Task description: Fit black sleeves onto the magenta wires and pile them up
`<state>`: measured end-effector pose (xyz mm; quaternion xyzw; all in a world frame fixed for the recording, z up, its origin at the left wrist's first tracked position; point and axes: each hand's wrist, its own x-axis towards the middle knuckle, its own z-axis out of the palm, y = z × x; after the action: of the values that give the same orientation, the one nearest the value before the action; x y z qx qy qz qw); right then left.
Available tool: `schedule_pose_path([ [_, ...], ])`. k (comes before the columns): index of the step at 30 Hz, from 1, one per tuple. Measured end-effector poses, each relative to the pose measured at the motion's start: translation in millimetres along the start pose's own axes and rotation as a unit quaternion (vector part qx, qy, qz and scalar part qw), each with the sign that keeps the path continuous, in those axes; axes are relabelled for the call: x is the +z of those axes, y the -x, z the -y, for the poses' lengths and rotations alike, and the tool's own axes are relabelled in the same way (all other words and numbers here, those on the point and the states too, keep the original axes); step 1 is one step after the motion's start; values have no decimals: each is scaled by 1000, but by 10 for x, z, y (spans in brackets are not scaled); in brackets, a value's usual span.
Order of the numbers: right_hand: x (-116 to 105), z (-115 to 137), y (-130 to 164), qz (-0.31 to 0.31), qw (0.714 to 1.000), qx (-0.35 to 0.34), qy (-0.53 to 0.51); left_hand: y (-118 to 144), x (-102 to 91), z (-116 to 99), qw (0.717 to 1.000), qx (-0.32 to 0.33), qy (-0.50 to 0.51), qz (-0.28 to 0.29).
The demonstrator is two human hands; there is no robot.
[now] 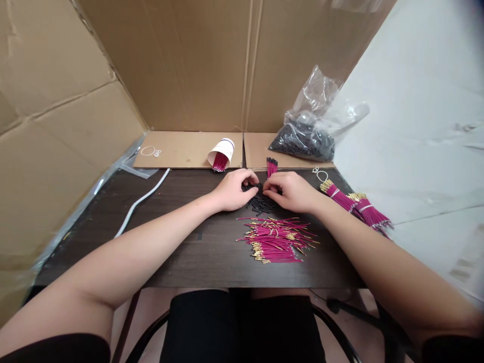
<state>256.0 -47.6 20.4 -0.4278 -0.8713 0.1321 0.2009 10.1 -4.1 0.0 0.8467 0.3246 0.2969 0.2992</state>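
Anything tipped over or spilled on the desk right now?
Yes: the paper cup lies on its side at the back, magenta wires poking from its mouth. The loose wire pile before both hands is scattered, not bundled.

Fingertips (254, 182) (both hands) mutually hidden

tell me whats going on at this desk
A person sits at a dark table walled in by cardboard. Both hands, the left hand and the right hand, meet over a small heap of short black tubes, fingertips in it. Just in front lies a loose pile of magenta wires; tied bundles lie to the right. A tipped paper cup holds more wires, beside a plastic bag of black pieces.
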Motion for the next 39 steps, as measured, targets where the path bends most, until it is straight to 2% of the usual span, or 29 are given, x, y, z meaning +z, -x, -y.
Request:
schedule_pose_path([
  [6, 49, -5, 15, 8, 1000, 9, 18, 1, -5, 1, 1000, 7, 5, -1],
  [16, 77, 100, 25, -59, 998, -12, 11, -29, -25, 3, 997, 60, 46, 34],
  [23, 108, 147, 9, -106, 994, -22, -29, -27, -42, -7, 995, 18, 93, 17],
  [27, 33, 178, 9, -116, 992, -16, -46, -26, -38, -21, 992, -18, 127, 10],
  [30, -145, 198, 46, -54, 995, 26, -84, -32, -35, -40, 992, -43, 120, -5],
  [32, -291, 210, 80, 67, 984, 73, -148, -39, -31, -47, 992, -51, 110, -16],
  [34, -410, 226, 109, 205, 955, 97, -190, -46, -25, -45, 993, -55, 105, -19],
  [35, -449, 236, 118, 248, 944, 104, -193, -48, -22, -41, 993, -57, 104, -18],
  [37, -482, 259, 126, 289, 935, 107, -177, -50, -15, -32, 992, -59, 106, -17],
  [39, -474, 280, 123, 298, 936, 103, -157, -50, -11, -23, 992, -61, 111, -17],
])
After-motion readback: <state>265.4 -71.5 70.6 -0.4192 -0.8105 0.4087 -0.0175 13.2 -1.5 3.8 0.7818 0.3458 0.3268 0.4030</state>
